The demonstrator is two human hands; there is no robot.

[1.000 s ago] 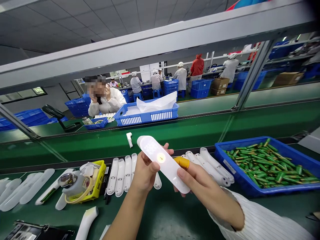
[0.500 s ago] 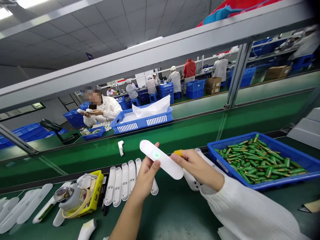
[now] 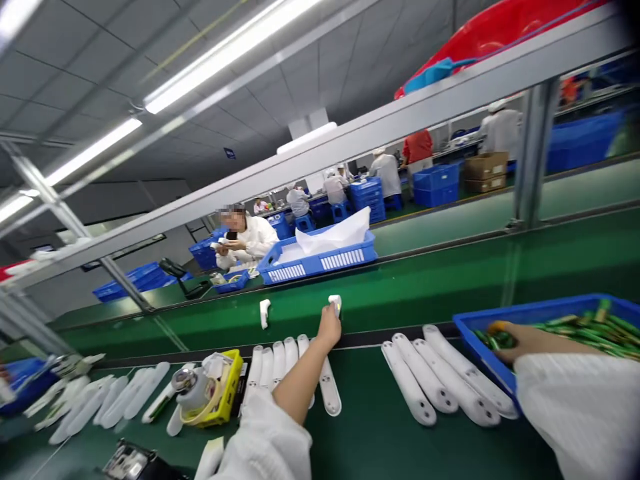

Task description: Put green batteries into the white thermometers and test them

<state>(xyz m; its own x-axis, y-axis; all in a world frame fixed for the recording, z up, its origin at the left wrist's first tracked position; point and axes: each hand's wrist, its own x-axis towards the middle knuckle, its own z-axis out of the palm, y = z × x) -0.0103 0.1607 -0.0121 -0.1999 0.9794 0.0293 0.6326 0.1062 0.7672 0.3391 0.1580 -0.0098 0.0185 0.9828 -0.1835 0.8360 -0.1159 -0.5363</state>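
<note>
My left hand point(image 3: 330, 327) reaches out over the green conveyor belt. It is closed round a white handheld device with a bent head point(image 3: 335, 304), which shows a small yellow light; my fingers cover most of its body. A similar white device point(image 3: 265, 313) lies on the belt to the left. On the right, my right hand point(image 3: 525, 341) is inside the blue tray point(image 3: 467, 320), with a yellow cover on one finger. Its fingers curl round some green batteries point(image 3: 500, 340), partly blurred. More loose batteries fill the tray.
White long casings point(image 3: 407, 383) lie in a row left of the tray, others point(image 3: 330, 393) under my left forearm. A yellow basket point(image 3: 227, 393) holds a bottle. White covers point(image 3: 123, 400) lie further left. Across the belt, a co-worker point(image 3: 250, 237) sits near a blue crate point(image 3: 320, 260).
My left hand has moved forward with the white device to the belt. The right hand has left the device and gone right into the battery tray. The view has swung left.
</note>
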